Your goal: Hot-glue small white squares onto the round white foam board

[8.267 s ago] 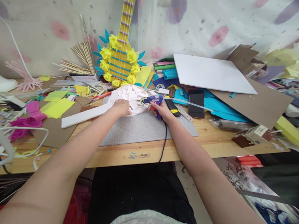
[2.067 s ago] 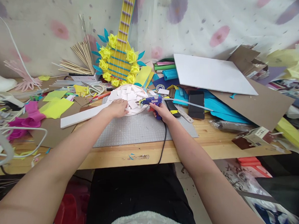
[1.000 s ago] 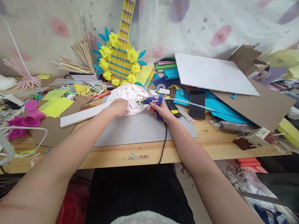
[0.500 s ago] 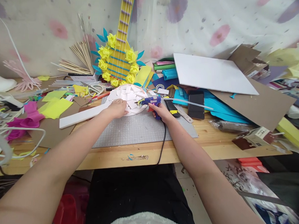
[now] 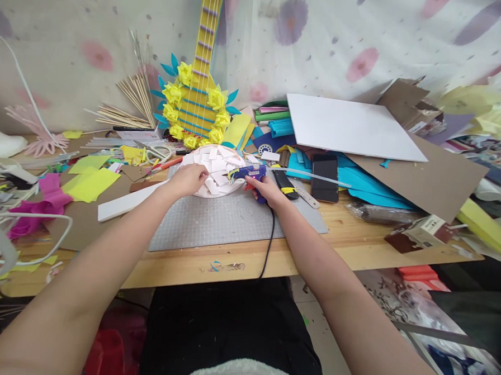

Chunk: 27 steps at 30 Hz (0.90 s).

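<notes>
In my right hand (image 5: 264, 189) is a blue hot glue gun (image 5: 251, 172), its tip pointing left over a round white base (image 5: 216, 192). A translucent glue stick (image 5: 314, 176) sticks out of the gun's back, and a black cord hangs from its grip. Loose white foam board pieces (image 5: 218, 164) cover much of the round base. My left hand (image 5: 190, 179) is above the base's left side, its fingers pinched together; whatever is between them is too small to make out. A white foam strip (image 5: 124, 201) lies beneath my left forearm.
A grey cutting mat (image 5: 215, 225) lies under the work. Behind stands a yellow flower-trimmed paper guitar (image 5: 200, 106). A utility knife (image 5: 285, 183), a phone (image 5: 325, 178) and a white board (image 5: 354, 126) are to the right. Scissors (image 5: 159, 153) and yellow paper (image 5: 91, 185) lie left.
My left hand has lifted slightly off the foam pieces, its fingers now drawn together. The glue gun stays over the base in my right hand. The view has shifted a little.
</notes>
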Each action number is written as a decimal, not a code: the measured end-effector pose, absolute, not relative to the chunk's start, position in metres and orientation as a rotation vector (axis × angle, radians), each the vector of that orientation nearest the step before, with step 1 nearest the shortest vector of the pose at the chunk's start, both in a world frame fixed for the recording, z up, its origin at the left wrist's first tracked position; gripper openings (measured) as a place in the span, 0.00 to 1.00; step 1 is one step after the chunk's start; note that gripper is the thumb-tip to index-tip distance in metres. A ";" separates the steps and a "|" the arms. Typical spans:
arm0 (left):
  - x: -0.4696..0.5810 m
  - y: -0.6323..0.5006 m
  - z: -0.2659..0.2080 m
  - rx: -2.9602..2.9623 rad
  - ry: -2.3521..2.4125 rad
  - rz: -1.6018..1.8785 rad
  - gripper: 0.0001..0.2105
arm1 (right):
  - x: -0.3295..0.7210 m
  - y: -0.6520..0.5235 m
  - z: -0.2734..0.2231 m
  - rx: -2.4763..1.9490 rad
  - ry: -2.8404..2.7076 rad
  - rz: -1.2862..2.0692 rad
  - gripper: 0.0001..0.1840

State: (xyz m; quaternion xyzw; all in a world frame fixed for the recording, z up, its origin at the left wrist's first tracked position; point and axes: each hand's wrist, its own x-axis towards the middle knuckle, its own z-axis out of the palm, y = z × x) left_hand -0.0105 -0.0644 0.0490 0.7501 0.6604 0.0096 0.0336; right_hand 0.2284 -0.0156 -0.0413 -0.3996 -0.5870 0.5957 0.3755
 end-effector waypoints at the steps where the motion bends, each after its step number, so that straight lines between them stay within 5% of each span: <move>1: -0.010 -0.064 0.052 2.278 2.066 0.074 0.15 | 0.228 -0.016 -0.041 -1.023 -1.503 1.524 0.23; 10: 0.073 -0.037 0.072 2.492 1.857 0.566 0.11 | 0.228 -0.019 -0.038 -1.060 -1.545 1.497 0.23; 19: 0.143 0.001 0.089 2.345 1.544 -0.011 0.19 | 0.231 -0.026 -0.033 -1.032 -1.609 1.544 0.25; 27: 0.116 0.011 0.098 2.170 1.385 0.074 0.12 | 0.232 -0.035 -0.020 -0.907 -1.790 1.635 0.25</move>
